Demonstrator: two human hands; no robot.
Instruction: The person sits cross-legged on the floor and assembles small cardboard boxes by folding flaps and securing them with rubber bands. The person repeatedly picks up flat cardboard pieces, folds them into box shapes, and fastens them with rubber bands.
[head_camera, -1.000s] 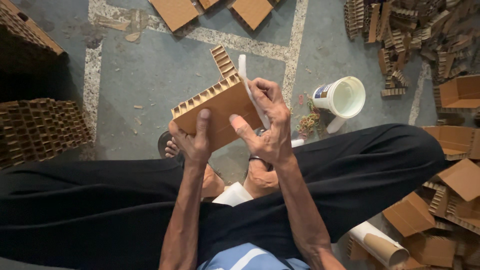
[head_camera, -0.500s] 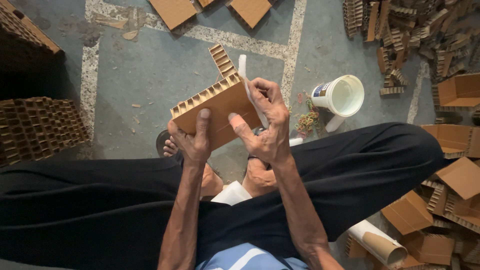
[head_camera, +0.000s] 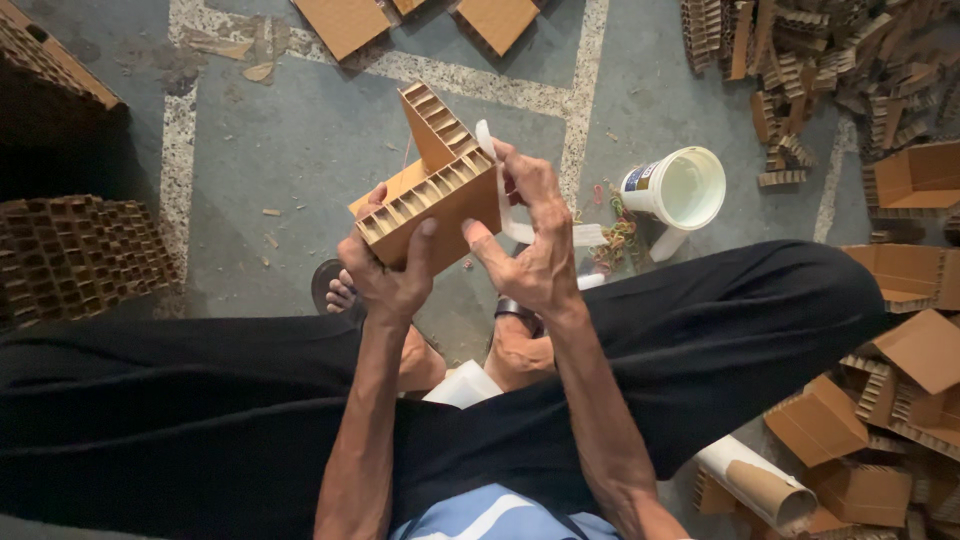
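Note:
A brown corrugated cardboard piece (head_camera: 440, 190) with an open honeycomb edge and an upright corner flap is held above my lap. My left hand (head_camera: 385, 270) grips its lower left end, thumb laid on the front face. On the piece's right end sits my right hand (head_camera: 535, 240), with a white strip (head_camera: 520, 225) looped through its fingers beside the cardboard. Both hands hold the piece over the grey floor (head_camera: 300, 150).
A white plastic tub (head_camera: 680, 188) stands on the floor to the right, with rubber bands (head_camera: 620, 240) beside it. Stacks of honeycomb cardboard (head_camera: 80, 255) lie left, loose cardboard pieces (head_camera: 850, 70) and boxes (head_camera: 900, 350) right. A cardboard tube (head_camera: 760, 485) lies lower right.
The cardboard piece and both hands have shifted slightly; the grip on it stays the same.

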